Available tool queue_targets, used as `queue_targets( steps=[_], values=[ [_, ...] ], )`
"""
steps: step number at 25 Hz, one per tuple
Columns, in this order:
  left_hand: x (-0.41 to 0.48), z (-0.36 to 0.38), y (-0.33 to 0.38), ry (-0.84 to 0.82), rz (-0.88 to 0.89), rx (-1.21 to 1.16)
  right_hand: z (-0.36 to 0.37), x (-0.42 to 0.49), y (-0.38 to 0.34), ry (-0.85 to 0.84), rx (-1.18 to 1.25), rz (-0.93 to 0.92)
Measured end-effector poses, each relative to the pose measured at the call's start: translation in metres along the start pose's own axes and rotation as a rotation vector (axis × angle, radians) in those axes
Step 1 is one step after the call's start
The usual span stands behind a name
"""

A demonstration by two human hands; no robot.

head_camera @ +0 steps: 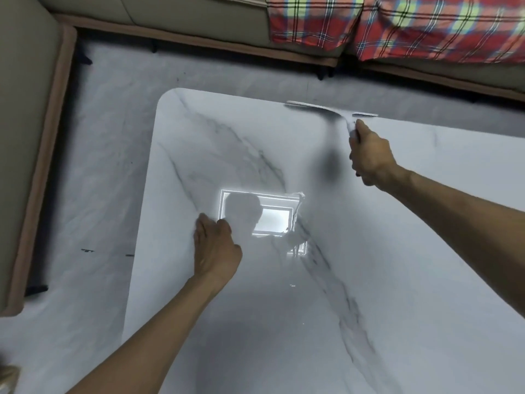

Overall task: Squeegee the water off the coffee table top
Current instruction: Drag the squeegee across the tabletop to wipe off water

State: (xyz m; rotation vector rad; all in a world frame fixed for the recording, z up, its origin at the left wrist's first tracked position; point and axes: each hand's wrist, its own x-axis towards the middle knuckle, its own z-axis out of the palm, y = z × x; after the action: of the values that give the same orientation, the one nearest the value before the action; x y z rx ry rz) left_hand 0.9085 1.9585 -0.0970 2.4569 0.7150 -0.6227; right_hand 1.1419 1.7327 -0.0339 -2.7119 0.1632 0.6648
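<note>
The coffee table top point(412, 223) is glossy white marble with grey veins and fills most of the view. My right hand point(370, 157) grips the handle of a white squeegee point(329, 108), whose blade lies along the table's far edge. My left hand point(216, 248) rests on the table near its left side, fingers curled against the surface with nothing in it. A thin film of water point(297, 240) shows around the bright ceiling-light reflection in the middle.
A beige sofa point(199, 12) runs along the far side and down the left, with red plaid cushions point(426, 27) at the top right. Grey marble floor point(93, 166) lies between table and sofa.
</note>
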Motion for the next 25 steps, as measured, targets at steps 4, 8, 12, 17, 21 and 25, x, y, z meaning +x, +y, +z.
queue_targets(
  steps=[4,8,12,17,21,25],
  values=[
    [-0.004,0.022,0.04,-0.117,0.126,-0.002,0.011,-0.059,0.042,-0.004,-0.173,-0.115],
    [-0.002,0.03,0.061,-0.207,0.054,0.037,0.005,-0.137,0.084,-0.131,-0.18,-0.096],
    [-0.002,0.031,0.073,-0.227,-0.008,0.021,-0.022,-0.111,0.085,0.032,0.042,-0.025],
    [-0.001,0.034,0.066,-0.245,0.014,0.065,-0.033,-0.008,0.055,0.091,0.303,0.316],
    [0.001,0.036,0.069,-0.269,0.018,0.082,-0.004,-0.038,0.058,0.015,0.234,0.321],
    [0.002,0.032,0.071,-0.298,0.007,0.066,0.017,-0.133,0.065,-0.173,0.236,0.3]
  ],
)
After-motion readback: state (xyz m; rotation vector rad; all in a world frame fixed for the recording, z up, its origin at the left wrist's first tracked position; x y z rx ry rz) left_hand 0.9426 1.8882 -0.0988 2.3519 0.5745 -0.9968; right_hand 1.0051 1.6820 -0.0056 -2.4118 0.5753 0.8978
